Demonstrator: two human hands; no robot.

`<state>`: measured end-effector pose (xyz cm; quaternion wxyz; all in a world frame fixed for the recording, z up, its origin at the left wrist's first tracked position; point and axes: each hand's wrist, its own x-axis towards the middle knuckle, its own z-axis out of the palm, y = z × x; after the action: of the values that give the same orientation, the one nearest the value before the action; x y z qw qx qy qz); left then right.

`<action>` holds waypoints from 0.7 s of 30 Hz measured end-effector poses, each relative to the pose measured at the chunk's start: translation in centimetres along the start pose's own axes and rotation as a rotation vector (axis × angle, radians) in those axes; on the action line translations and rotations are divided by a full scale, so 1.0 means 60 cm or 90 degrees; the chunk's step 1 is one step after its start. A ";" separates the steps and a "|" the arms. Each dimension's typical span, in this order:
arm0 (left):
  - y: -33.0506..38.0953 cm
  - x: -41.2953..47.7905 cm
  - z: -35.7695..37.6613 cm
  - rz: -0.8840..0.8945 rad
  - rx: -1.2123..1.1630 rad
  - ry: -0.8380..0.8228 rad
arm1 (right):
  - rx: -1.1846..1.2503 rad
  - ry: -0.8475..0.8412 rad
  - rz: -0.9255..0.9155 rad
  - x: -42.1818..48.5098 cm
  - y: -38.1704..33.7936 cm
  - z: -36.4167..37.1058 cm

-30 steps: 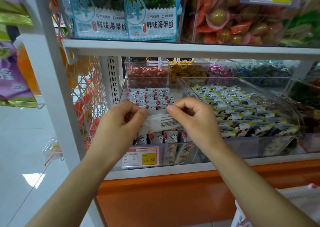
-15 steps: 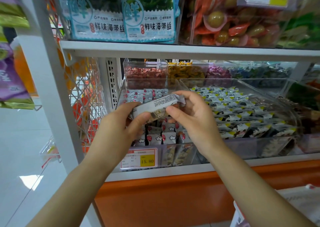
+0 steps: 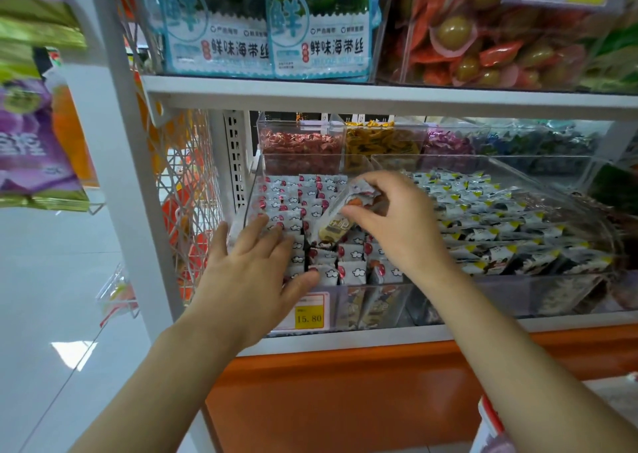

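Packet [image 3: 340, 216]: now in the right hand [image 3: 400, 224] only. Thumb and fingertips pinch its upper end; it hangs tilted, lower end pointing down at a gap in the rows [image 3: 293, 193] of matching packets in the left bin [image 3: 345, 309]. Not in the row yet, just above it.

Change: a second ago both hands held the packet stretched between them, then turned it. The left hand [image 3: 255, 273] has let go and dropped onto the rows at the bin's front left. Fingers straight and spread, palm down, holding nothing, pressing on the packet tops.

Read: inspection looks over and this is restocking. The left hand likely steadies or shoves the rows aside so the packet slots into the dark gap mid-bin. Risk: neighbours tip into the gap.

Surface: clear bin sits on a white shelf [image 3: 345, 340], price tag [image 3: 308, 312] on its front wall. Next bin [image 3: 518, 160] to the right holds yellow-cornered packets. Smaller bins of red sweets [image 3: 300, 145] and others stand behind.

Room: shop aisle. Kelp bags [image 3: 269, 27] on the upper shelf [image 3: 379, 95], mesh panel [image 3: 186, 183] at left, orange base [image 3: 345, 401] below, pale glossy floor [image 3: 51, 280].
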<state>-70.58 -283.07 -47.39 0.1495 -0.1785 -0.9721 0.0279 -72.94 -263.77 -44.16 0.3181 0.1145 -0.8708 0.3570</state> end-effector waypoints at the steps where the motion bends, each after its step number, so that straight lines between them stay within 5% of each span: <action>1: 0.000 0.001 0.000 0.001 -0.002 0.000 | -0.031 -0.016 -0.019 0.002 -0.001 0.007; 12: -0.001 0.002 -0.003 0.004 -0.048 -0.005 | -0.321 -0.451 -0.107 0.042 -0.013 0.052; 17: -0.001 0.001 -0.009 0.004 -0.084 0.009 | -0.145 -0.337 -0.022 0.079 -0.008 0.048; 21: -0.002 0.000 -0.014 0.006 -0.124 0.016 | -0.284 -0.297 -0.090 0.099 -0.003 0.065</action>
<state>-70.38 -283.20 -46.58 0.1431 -0.1975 -0.9674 -0.0684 -79.28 -266.44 -42.41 0.1515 0.1807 -0.9668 0.0986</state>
